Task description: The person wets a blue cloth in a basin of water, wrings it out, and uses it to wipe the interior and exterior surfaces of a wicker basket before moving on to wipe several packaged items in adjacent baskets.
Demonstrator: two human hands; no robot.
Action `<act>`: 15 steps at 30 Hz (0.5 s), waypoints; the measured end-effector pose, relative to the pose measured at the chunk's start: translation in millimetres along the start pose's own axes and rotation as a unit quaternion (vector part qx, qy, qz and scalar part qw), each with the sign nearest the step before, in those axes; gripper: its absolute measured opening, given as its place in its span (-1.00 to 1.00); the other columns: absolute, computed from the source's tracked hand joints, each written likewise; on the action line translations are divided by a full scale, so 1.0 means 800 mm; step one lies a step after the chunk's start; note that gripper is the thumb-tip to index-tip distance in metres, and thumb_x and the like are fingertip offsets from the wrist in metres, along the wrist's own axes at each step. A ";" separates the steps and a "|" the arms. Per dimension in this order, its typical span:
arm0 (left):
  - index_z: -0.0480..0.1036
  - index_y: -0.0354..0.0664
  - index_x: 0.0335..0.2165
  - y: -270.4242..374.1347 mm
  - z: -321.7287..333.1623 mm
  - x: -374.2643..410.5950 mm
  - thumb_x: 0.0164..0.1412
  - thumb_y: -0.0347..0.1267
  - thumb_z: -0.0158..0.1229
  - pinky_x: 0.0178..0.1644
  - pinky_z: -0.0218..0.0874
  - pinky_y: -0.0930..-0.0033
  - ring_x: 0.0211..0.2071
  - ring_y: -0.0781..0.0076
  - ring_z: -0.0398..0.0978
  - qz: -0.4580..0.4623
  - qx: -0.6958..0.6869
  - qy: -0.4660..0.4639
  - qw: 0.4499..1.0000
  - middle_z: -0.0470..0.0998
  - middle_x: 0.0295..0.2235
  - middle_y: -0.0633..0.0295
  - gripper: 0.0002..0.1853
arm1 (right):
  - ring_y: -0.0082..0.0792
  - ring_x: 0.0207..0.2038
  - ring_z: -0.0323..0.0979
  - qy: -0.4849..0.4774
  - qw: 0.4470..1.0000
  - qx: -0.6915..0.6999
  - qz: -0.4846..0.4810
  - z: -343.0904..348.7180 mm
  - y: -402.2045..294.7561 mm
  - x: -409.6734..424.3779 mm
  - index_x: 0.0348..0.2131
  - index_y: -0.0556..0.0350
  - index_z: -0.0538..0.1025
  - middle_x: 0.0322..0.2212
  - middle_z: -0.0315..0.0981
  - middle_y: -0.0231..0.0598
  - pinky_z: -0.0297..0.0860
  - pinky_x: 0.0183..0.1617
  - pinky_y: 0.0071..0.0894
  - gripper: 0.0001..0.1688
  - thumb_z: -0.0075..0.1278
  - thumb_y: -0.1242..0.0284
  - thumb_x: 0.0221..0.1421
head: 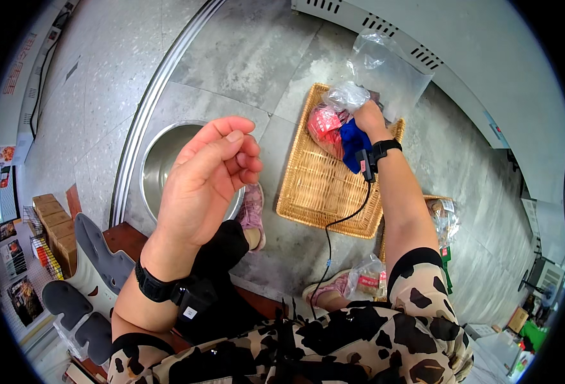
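My left hand is raised above a round metal basin on the floor. Its fingers curl loosely, the thumb lies near the index finger, and nothing is held. Over the far end of a shallow wicker basket, my right hand is bent down among plastic bags; its fingertips are hidden, so its grip is unclear. A crumpled clear bag touches it. Just beyond spreads a large clear plastic bag. In the basket, a red packaged item lies next to blue cloth.
Beside my right forearm, bagged goods sit in another basket. A clear packet lies by my right shoe. A black cable runs from my right wristband. A metal floor track passes left of the basin. A white cabinet borders the right.
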State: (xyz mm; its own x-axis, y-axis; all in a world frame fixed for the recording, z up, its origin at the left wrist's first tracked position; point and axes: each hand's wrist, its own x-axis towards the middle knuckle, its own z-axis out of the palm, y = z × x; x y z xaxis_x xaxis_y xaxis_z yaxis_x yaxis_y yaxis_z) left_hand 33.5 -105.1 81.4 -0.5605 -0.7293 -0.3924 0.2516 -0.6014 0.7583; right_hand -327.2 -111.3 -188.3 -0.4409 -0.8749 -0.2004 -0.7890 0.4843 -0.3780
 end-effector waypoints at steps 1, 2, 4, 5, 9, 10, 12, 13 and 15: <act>0.36 -0.22 -0.20 0.000 0.002 0.001 0.18 -0.36 -0.03 -0.26 0.20 0.48 -0.37 0.52 0.38 0.000 0.002 -0.006 1.000 0.43 -0.41 0.29 -0.77 | 0.07 -0.10 0.35 0.028 0.999 0.007 -0.028 0.008 0.023 0.005 -0.21 0.27 0.46 -0.16 0.35 0.20 0.30 -0.03 -0.12 -0.61 -0.09 0.44 -0.08; 0.36 -0.22 -0.20 0.000 0.005 0.002 0.18 -0.36 -0.03 -0.26 0.20 0.49 -0.37 0.52 0.38 0.000 0.003 -0.013 1.000 0.43 -0.41 0.29 -0.77 | 0.07 -0.10 0.34 0.056 0.997 0.014 -0.057 0.016 0.045 0.009 -0.20 0.27 0.45 -0.16 0.35 0.20 0.29 -0.03 -0.11 -0.60 -0.09 0.44 -0.08; 0.33 -0.22 -0.18 -0.002 0.007 0.006 0.21 -0.36 -0.07 -0.24 0.20 0.50 -0.37 0.54 0.36 -0.008 0.021 -0.019 1.000 0.40 -0.40 0.31 -0.76 | 0.07 -0.09 0.34 0.096 0.991 0.032 -0.084 0.038 0.070 0.013 -0.17 0.24 0.44 -0.16 0.35 0.19 0.29 -0.02 -0.11 -0.59 -0.09 0.43 -0.07; 0.31 -0.22 -0.16 -0.002 0.009 0.007 0.22 -0.35 -0.09 -0.23 0.20 0.51 -0.38 0.55 0.34 -0.011 0.029 -0.023 0.999 0.39 -0.39 0.32 -0.76 | 0.08 -0.09 0.34 0.111 0.990 0.041 -0.079 0.045 0.081 0.013 -0.16 0.22 0.44 -0.17 0.36 0.18 0.29 -0.02 -0.11 -0.59 -0.08 0.42 -0.06; 0.31 -0.22 -0.17 -0.007 0.009 0.007 0.21 -0.36 -0.09 -0.22 0.19 0.50 -0.37 0.55 0.35 -0.004 0.033 -0.017 0.999 0.40 -0.38 0.31 -0.76 | 0.00 -0.05 0.31 0.121 0.982 0.081 -0.124 0.056 0.075 0.001 -0.10 0.08 0.42 -0.11 0.36 0.02 0.25 0.02 -0.22 -0.58 -0.06 0.36 0.00; 0.31 -0.22 -0.17 -0.008 0.008 0.006 0.21 -0.36 -0.09 -0.22 0.20 0.50 -0.37 0.55 0.35 -0.001 0.036 -0.014 0.999 0.40 -0.38 0.31 -0.76 | 0.04 -0.07 0.32 0.126 0.977 0.105 -0.137 0.054 0.068 -0.004 -0.10 0.06 0.43 -0.12 0.37 0.04 0.26 0.01 -0.19 -0.55 -0.03 0.33 -0.03; 0.31 -0.23 -0.17 -0.009 0.008 0.007 0.21 -0.36 -0.08 -0.22 0.20 0.50 -0.37 0.55 0.35 0.004 0.043 -0.012 0.999 0.40 -0.38 0.31 -0.76 | 0.08 -0.08 0.33 0.135 0.973 0.125 -0.138 0.051 0.064 -0.011 -0.10 0.04 0.44 -0.12 0.37 0.06 0.27 0.02 -0.16 -0.52 0.01 0.28 -0.06; 0.31 -0.24 -0.17 -0.009 0.008 0.007 0.20 -0.36 -0.08 -0.22 0.20 0.50 -0.36 0.55 0.35 0.005 0.047 -0.013 0.999 0.40 -0.39 0.31 -0.75 | 0.09 -0.07 0.32 0.137 0.975 0.122 -0.125 0.049 0.068 -0.015 -0.10 0.05 0.44 -0.12 0.36 0.06 0.26 0.02 -0.17 -0.51 0.02 0.27 -0.07; 0.31 -0.25 -0.17 -0.010 0.010 0.011 0.20 -0.37 -0.07 -0.23 0.21 0.50 -0.36 0.55 0.36 0.005 0.049 -0.019 0.999 0.41 -0.39 0.30 -0.76 | 0.09 -0.06 0.31 0.142 0.979 0.113 -0.094 0.047 0.079 -0.024 -0.11 0.07 0.45 -0.11 0.36 0.08 0.26 0.03 -0.18 -0.49 0.03 0.24 -0.07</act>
State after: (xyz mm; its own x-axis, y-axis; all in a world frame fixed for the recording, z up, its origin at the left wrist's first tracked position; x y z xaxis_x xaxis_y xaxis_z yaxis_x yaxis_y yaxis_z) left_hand 20.1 -103.7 76.2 -0.5893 -0.7202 -0.3661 0.1800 -0.5587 0.8096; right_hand -352.7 -64.5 -242.5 -0.4224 -0.8957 0.1391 -0.7676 0.2718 -0.5805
